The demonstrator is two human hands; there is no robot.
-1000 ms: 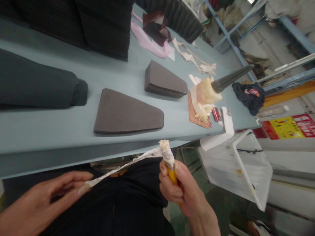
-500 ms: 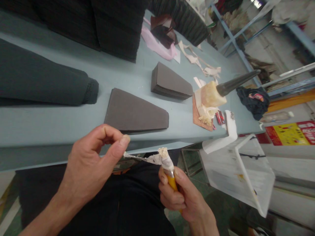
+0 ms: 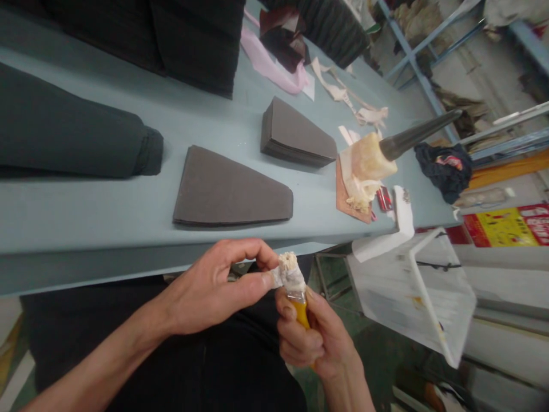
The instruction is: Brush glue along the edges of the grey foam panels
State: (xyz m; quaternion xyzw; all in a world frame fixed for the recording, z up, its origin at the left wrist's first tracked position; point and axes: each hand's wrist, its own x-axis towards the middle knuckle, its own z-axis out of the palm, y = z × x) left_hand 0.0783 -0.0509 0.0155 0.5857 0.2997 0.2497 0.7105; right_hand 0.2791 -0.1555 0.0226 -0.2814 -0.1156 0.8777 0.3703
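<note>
At lower centre, the right hand wraps its fingers round a yellow-handled brush, its bristles stubby, ragged; the left hand pinches a crinkled white strip against it. Mid-frame, tapered brown stacks lie on the bench; a layered black pile, upper left.

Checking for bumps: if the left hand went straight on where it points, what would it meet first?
The left hand would probably meet the wrapped brush head, held in the right hand, though depth is unclear.

Lt-blue table; blue-framed shelving beyond, upper R. 1 red/yellow sign on pale wall. Dk green floor below, dimly lit.
</note>
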